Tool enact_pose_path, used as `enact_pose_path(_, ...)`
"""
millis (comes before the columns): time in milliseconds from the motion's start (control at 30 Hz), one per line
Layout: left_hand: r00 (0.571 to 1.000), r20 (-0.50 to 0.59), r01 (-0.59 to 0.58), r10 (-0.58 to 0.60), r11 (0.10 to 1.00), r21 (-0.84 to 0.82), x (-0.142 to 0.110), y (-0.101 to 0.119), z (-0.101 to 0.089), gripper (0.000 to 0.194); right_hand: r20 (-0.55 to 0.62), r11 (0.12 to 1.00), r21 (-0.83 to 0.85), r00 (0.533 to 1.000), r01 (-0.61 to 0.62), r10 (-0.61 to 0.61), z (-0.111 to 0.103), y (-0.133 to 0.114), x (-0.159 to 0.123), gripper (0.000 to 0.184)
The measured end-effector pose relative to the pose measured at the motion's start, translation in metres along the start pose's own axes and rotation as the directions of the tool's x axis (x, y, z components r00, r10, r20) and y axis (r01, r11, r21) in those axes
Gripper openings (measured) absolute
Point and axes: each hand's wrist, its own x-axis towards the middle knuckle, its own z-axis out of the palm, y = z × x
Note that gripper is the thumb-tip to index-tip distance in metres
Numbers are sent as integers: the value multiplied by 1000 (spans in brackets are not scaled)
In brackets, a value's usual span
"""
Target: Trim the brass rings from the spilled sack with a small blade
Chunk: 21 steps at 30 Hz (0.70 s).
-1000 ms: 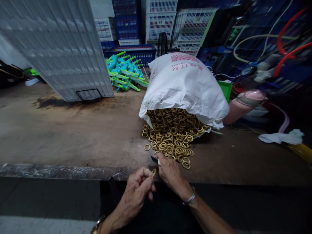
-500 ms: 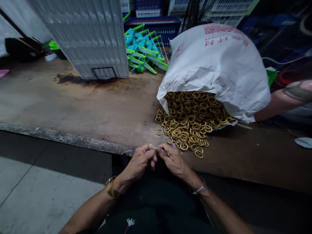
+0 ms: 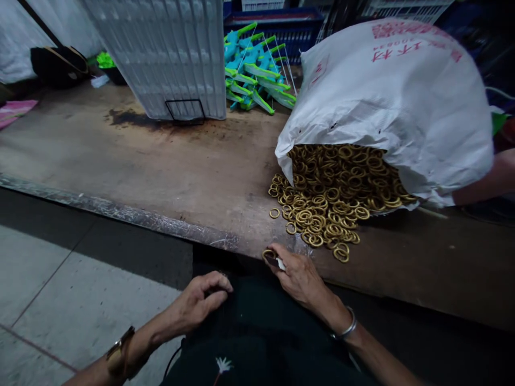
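My right hand (image 3: 298, 273) is closed near the table's front edge. Between its thumb and fingers it grips a gold-coloured ring (image 3: 265, 253), along with a small dark-and-white piece (image 3: 278, 262) whose kind I cannot make out. Lower and to the left, over the dark clothing on my lap, my left hand (image 3: 203, 300) has curled fingers with thumb and index tips close together; anything between them is hidden. Just beyond my right hand, many loose rings (image 3: 317, 217) spill from the mouth of a white woven sack (image 3: 394, 91) lying on the table.
A ribbed, translucent plastic panel (image 3: 177, 59) stands on the wooden table (image 3: 193, 166) at the back left. Blue-and-green plastic pieces (image 3: 257, 72) with strings are heaped beside it. Behind are blue and white crates (image 3: 277, 32). A pink cloth (image 3: 16, 112) lies far left.
My hands were together at the table edge; the left has pulled away to the left and down towards me. The right stays near the edge, now showing the ring in its grip. The view has shifted slightly.
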Motion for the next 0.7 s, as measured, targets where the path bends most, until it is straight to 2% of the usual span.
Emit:
enact_pose_path(67, 997, 58, -49, 44, 995, 89, -9, -3, 2, 21, 6, 1000, 3, 1000, -8, 8, -1, -1, 3, 25)
enact_pose_path(200, 994, 84, -85, 72, 982, 168, -13, -7, 4, 43, 22, 1000, -24, 1000, -9, 10, -3, -2, 5, 25)
enact_pose_path(433, 971, 170, -221, 170, 912, 346, 3, -6, 0, 17, 22, 999, -6, 999, -42, 42, 0, 2, 6, 21)
enact_pose_path(500, 979, 152, -190, 137, 887, 421, 1, -3, -4, 13, 18, 999, 11, 999, -51, 51, -1, 2, 6, 18)
enact_pose_path(567, 991, 129, -102, 47, 878, 467, -5, 3, -10, 15, 16, 998, 32, 999, -50, 49, -2, 2, 7, 16)
enact_pose_path(700, 975, 118, 127, -190, 906, 403, -28, 16, -17, 22, 23, 996, 67, 998, -52, 51, -3, 1, 8, 15)
